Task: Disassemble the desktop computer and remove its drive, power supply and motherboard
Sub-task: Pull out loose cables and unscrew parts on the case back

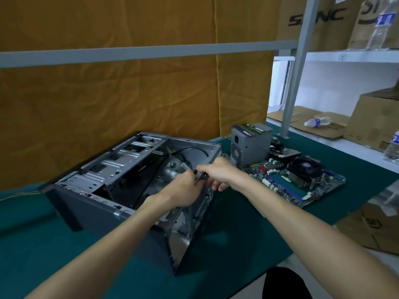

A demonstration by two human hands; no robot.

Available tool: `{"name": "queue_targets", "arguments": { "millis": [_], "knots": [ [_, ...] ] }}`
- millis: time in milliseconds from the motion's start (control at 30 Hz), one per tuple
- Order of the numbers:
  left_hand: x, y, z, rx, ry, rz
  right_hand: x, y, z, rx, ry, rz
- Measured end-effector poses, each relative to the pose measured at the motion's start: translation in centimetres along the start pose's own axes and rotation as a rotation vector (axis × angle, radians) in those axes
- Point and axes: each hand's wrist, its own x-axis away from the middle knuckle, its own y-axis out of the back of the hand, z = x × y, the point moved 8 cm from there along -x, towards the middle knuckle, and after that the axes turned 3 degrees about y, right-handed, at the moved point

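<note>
The case [121,180] lies on its side on the green table [237,244], open side up, its inside mostly bare metal with a few black cables [151,175] trailing across it. Both hands meet at the case's right edge. The left hand [183,190] reaches in from below with its fingers curled round a small black connector [199,175]; the right hand [218,173] comes over from the other side and pinches the same piece (just how the fingertips sit on it is blurred).

The parts are already out. The power supply [250,145] stands upright just beyond the case's right corner, with a memory stick [252,127] lying on top. The motherboard [295,182] lies flat on the table to the right, its fan [304,167] facing up. The drive [285,153] sits behind the board, beside the power supply.

Cardboard boxes [313,20] and water bottles [317,121] fill the white shelves [354,56] at right.
</note>
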Motion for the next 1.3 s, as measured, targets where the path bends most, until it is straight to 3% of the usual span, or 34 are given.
{"name": "queue_targets", "arguments": {
  "millis": [167, 367, 633, 733, 867, 1167, 1300],
  "knots": [
    [0.2, 0.0, -0.4, 0.019, 0.055, -0.086, 0.3, 1.9, -3.1, -0.014, 0.069, -0.09],
    [1.2, 0.3, -1.2, -0.059, 0.08, -0.175, 1.5, 8.6, -11.9, 0.625, -0.025, -0.5],
    [1.1, 0.4, -0.9, -0.033, 0.056, -0.242, -1.6, 8.7, -15.3, 0.968, -0.024, -0.389],
    [1.4, 0.4, -0.7, -0.021, 0.059, -0.246, -1.4, 8.6, -15.8, 0.806, -0.057, -0.359],
    [1.3, 0.8, -0.8, -0.033, 0.009, -0.235, 1.2, 9.1, -17.2, 0.267, -0.15, -0.434],
    [0.6, 2.0, -0.2, -0.152, -0.086, -0.183, 3.6, 5.1, -11.2, -0.356, 0.06, -0.308],
    [1.1, 3.5, 2.0, -0.193, -0.087, -0.154, 3.1, 4.0, -5.7, -0.257, 0.323, -0.362]
  ]
}}
